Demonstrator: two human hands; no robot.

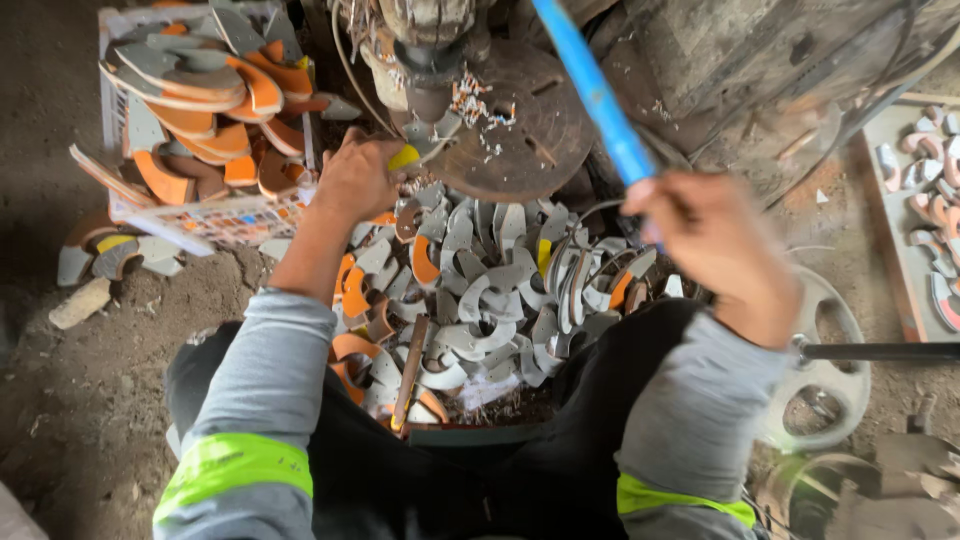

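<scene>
Yellow-tipped piece: a small curved part (pixel 405 158) lies under the drill head (pixel 428 55), at the edge of the round rusty drill table (pixel 520 130), pressed there by the left hand (pixel 355 180).
Left hand: fingers closed down on the curved part, knuckles toward the camera.
Right hand: the right hand (pixel 715 240) is gripped around a blue lever handle (pixel 595 90) that rises to the top edge; hand and handle are blurred.
Hands: well apart, one on each side of the drill table.
Pile: grey and orange crescent-shaped pieces (pixel 480 290) are heaped just below the drill table, between the forearms, with a rusty flat bar (pixel 410 370) lying across them.
Crate: a white plastic crate (pixel 205 215) at upper left holds larger orange and grey curved pieces, some spilling onto the ground beside it.
Tray: a flat tray (pixel 890 230) at right carries more curved pieces in rows.
Wheel: a pale spoked wheel (pixel 825 375) on a dark shaft sits at lower right.
Ground: bare dirt floor (pixel 70 400), littered with chips; pale shavings lie on the drill table.
Clothing: grey sleeves with bright green bands.
</scene>
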